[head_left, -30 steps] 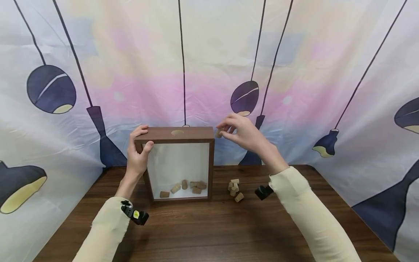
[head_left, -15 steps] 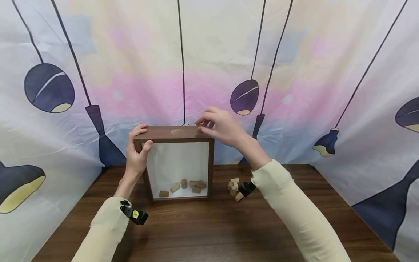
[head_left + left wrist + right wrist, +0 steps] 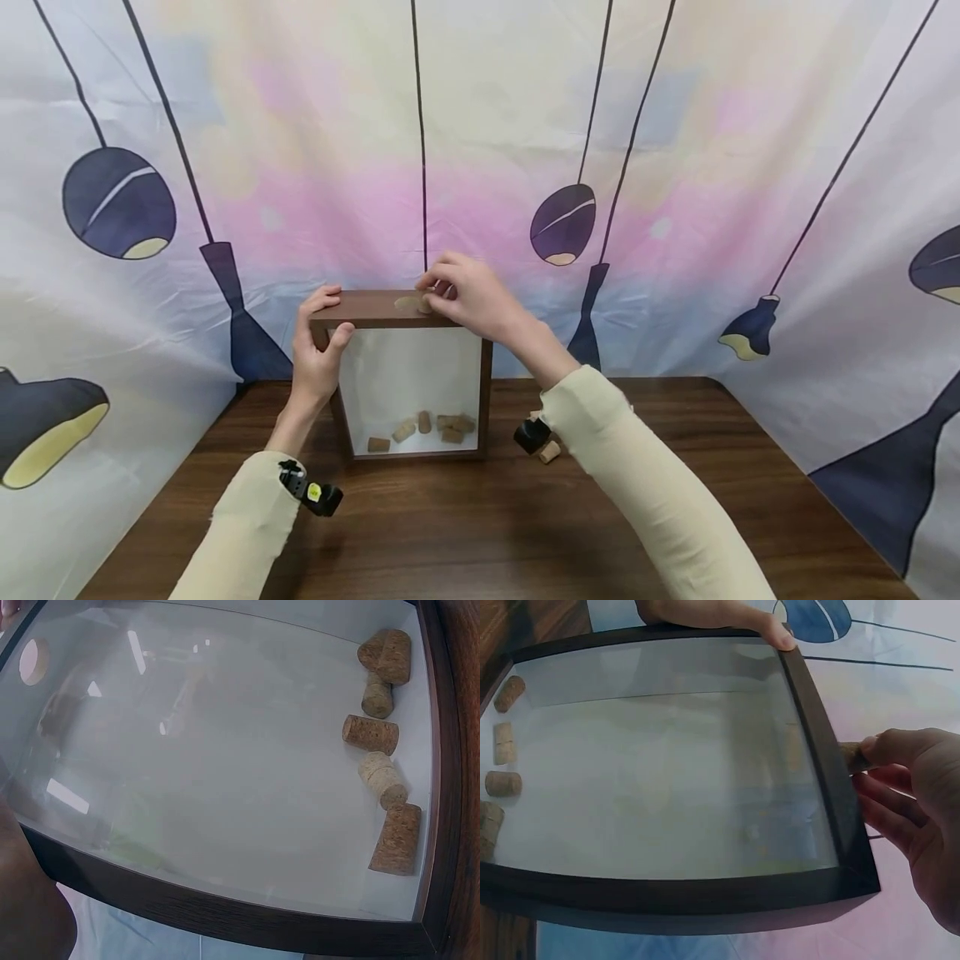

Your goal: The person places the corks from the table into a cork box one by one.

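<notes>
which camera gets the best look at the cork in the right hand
The right wrist view: there the cork shows large, pinched by the right hand against the box's frame. The head view shows only a small part by the fingers; in the left wrist view I can't make it out.

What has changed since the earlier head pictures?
The right hand moved left, carrying a pinched cork from beside the box to the hole in its top; nothing was let go. The left hand still grips the box's upper left corner; the corks inside lie as before.
</notes>
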